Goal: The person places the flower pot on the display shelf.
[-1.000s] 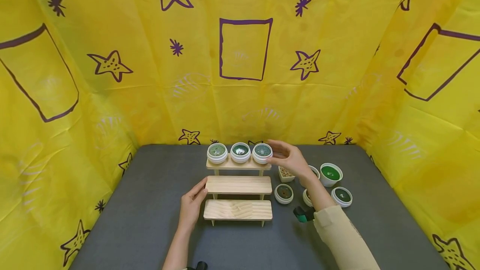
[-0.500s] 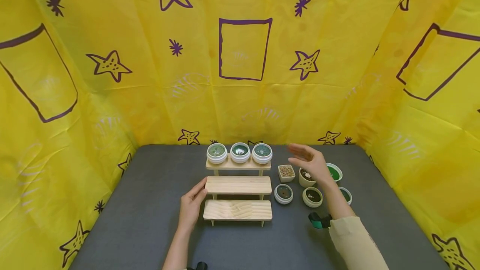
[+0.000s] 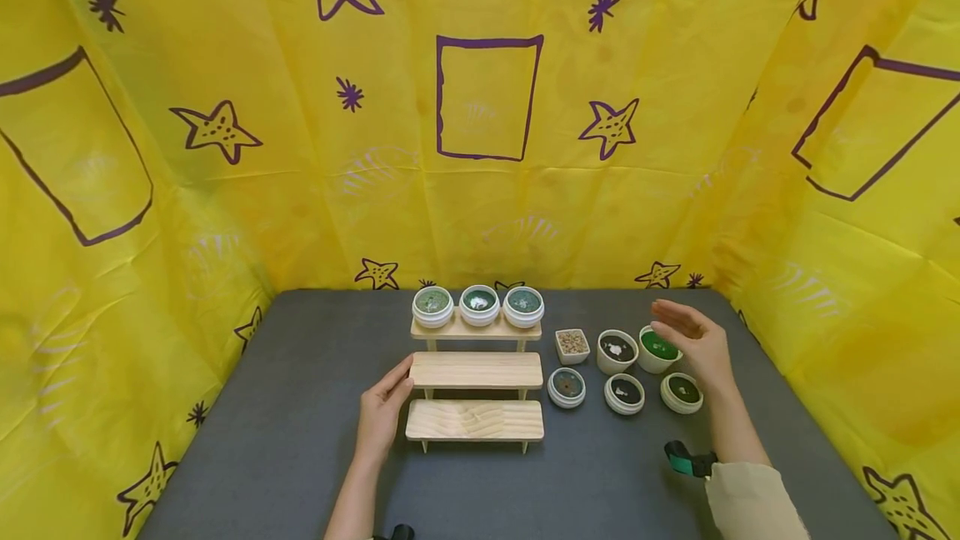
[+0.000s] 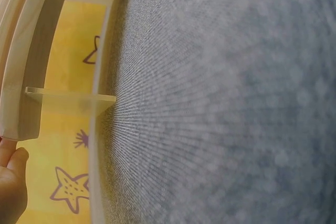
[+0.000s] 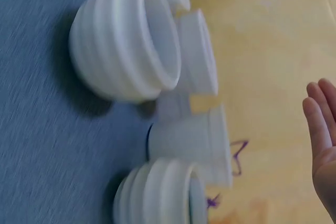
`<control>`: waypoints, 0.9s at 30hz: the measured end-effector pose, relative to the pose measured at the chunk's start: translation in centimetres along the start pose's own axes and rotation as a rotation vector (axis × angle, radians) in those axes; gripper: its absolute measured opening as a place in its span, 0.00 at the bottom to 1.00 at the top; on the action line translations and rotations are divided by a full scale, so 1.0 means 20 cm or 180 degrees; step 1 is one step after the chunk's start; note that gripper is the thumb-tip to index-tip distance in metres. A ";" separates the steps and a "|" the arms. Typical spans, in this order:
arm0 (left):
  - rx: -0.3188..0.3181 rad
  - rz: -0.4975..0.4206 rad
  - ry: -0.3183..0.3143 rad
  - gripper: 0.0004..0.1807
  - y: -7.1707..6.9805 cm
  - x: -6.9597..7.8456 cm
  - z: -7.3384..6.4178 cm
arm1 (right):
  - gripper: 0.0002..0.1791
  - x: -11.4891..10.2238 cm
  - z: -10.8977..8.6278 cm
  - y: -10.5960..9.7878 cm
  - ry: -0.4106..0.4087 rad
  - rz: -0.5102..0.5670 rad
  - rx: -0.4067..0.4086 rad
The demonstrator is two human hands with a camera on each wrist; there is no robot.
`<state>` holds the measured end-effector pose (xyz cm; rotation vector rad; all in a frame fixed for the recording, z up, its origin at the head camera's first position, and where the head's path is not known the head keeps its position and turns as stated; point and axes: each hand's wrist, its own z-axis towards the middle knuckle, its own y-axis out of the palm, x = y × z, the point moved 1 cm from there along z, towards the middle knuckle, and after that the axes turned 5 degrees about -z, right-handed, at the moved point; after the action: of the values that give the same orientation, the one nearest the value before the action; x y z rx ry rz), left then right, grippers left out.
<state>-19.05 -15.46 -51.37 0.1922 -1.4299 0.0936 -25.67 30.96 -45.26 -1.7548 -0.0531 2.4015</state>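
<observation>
A three-tier wooden display stand (image 3: 476, 370) stands at the middle of the table, each tier a pale plank on short legs. My left hand (image 3: 382, 413) holds the left end of its middle plank between fingers and thumb. In the left wrist view, the fingertips (image 4: 18, 156) are at the plank's end. Three round white pots sit in a row on the top tier, the right one (image 3: 523, 307) with a blue-green filling. My right hand (image 3: 699, 347) holds nothing; its loosely extended fingers hover over the right edge of a white pot with bright green filling (image 3: 657, 348).
Right of the stand, a square pot of pebbles (image 3: 572, 346) and a dark-filled pot (image 3: 617, 352) share the back row with the green one. Three low round pots, one at the left (image 3: 566, 387), line the front. Yellow patterned cloth (image 3: 487, 223) encloses the grey table (image 3: 300, 415).
My right hand has let go of the top tier's right pot and moved right to above the green-filled pot. The left hand keeps its place on the stand.
</observation>
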 end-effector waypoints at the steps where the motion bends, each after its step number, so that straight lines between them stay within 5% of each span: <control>1: 0.0000 -0.0008 -0.0008 0.22 0.00 0.00 0.00 | 0.26 0.01 -0.01 -0.02 0.0012 0.0049 0.0053; 15: -0.0011 0.0015 -0.0038 0.23 -0.01 0.00 0.00 | 0.22 0.20 -0.10 -0.23 0.0162 0.0443 0.0483; 27: -0.0028 0.0003 0.0008 0.22 0.00 0.01 0.00 | 0.21 0.31 -0.19 -0.30 0.0374 0.0884 0.0061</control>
<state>-18.92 -15.54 -51.09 0.1841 -1.4277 0.0883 -23.18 37.64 -51.58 -2.0075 0.2431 2.4620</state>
